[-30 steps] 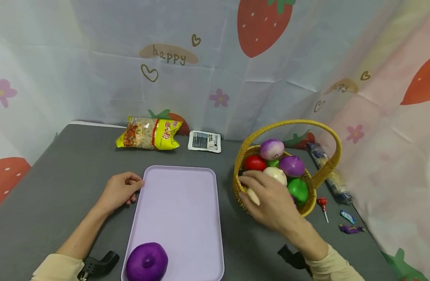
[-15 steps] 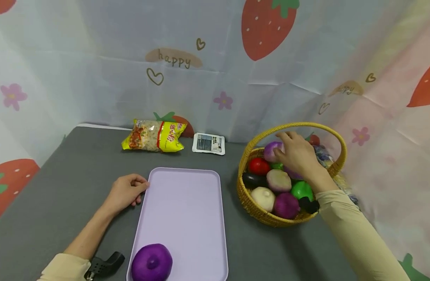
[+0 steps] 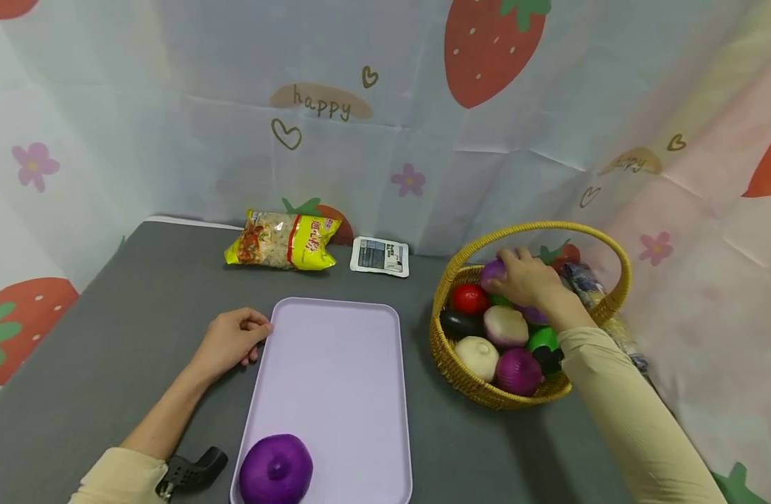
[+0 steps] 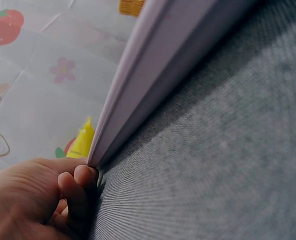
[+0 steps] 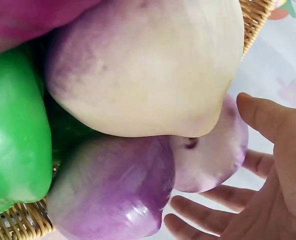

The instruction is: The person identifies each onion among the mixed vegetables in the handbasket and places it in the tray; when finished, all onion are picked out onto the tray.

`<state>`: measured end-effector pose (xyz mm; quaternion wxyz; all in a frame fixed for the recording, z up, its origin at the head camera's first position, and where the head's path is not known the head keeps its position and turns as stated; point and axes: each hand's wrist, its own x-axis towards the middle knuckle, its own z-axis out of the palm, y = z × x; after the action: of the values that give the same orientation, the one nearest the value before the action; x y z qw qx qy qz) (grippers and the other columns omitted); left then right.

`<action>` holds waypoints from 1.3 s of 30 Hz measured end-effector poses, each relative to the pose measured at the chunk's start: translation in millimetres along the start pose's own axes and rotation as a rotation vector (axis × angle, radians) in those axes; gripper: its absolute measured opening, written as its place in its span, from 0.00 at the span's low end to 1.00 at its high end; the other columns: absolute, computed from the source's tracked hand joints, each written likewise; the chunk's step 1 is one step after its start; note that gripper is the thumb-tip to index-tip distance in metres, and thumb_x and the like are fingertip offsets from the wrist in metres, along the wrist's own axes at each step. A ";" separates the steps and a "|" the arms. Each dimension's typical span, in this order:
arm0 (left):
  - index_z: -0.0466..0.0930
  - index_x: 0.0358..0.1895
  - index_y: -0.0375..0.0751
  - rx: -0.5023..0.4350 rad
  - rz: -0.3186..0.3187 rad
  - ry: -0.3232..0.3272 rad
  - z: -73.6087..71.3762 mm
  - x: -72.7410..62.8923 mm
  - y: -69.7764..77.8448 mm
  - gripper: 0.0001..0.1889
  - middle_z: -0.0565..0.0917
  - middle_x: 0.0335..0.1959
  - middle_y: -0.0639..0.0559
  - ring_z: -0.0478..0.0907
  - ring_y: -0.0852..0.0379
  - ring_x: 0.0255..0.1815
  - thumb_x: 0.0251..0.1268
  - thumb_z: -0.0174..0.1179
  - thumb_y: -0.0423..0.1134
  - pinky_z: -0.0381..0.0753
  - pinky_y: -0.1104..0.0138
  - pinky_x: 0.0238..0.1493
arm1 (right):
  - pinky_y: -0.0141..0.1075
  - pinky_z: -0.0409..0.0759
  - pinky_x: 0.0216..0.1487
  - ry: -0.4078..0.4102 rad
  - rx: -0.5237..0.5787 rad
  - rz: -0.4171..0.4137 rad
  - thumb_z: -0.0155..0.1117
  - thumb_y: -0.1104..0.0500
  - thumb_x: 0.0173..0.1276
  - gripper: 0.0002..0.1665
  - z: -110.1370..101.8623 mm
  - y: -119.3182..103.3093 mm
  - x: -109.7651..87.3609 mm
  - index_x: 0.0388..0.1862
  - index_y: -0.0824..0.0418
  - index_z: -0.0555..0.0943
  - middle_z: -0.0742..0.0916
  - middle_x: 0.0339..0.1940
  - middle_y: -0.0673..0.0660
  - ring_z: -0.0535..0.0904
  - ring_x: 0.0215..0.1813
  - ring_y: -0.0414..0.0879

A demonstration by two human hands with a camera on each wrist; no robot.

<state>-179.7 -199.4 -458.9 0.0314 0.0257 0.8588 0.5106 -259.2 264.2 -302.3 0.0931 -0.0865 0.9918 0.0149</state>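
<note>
My left hand pinches the left rim of a lilac tray between thumb and forefinger. On the tray's near left corner sits a round purple vegetable with a nub. My right hand reaches under the handle of a yellow wicker basket. Its fingers spread behind a purple-and-white turnip at the back, the thumb at its near side, a gap before the palm. Around it lie a larger turnip, tomato, eggplant, white bulb, red onion and green pepper.
A yellow snack bag and a small white packet lie along the back of the grey table. Behind the basket's right side, partly hidden by my arm, is a long plastic-wrapped packet. A printed curtain hangs behind.
My right hand has moved from the basket's front left to the turnip at its back, then settled lower over it. The left hand keeps its place on the tray rim.
</note>
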 end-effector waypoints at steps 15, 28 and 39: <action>0.80 0.44 0.32 0.005 -0.001 -0.007 2.5 -1.6 -1.7 0.12 0.78 0.19 0.49 0.74 0.60 0.13 0.69 0.58 0.40 0.77 0.65 0.16 | 0.64 0.77 0.50 0.062 0.032 0.002 0.60 0.40 0.69 0.40 5.6 2.7 -8.9 0.70 0.59 0.60 0.75 0.59 0.73 0.76 0.57 0.71; 0.80 0.43 0.33 0.023 0.009 -0.007 1.9 -0.2 1.4 0.10 0.79 0.19 0.50 0.74 0.60 0.13 0.70 0.57 0.38 0.77 0.66 0.16 | 0.60 0.78 0.50 0.326 0.065 -0.142 0.62 0.43 0.67 0.40 14.9 -5.4 -55.9 0.73 0.59 0.66 0.74 0.60 0.71 0.79 0.52 0.67; 0.80 0.44 0.32 0.010 0.006 0.000 0.3 0.8 0.7 0.12 0.79 0.19 0.50 0.74 0.60 0.13 0.69 0.58 0.39 0.77 0.65 0.16 | 0.53 0.82 0.39 0.478 0.130 -0.214 0.66 0.46 0.64 0.39 23.1 -13.1 -93.6 0.72 0.54 0.67 0.75 0.57 0.68 0.81 0.43 0.60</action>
<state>-180.5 -198.7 -458.4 0.0297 0.0284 0.8613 0.5064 -162.1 268.1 -307.6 -0.1375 -0.1857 0.9697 -0.0798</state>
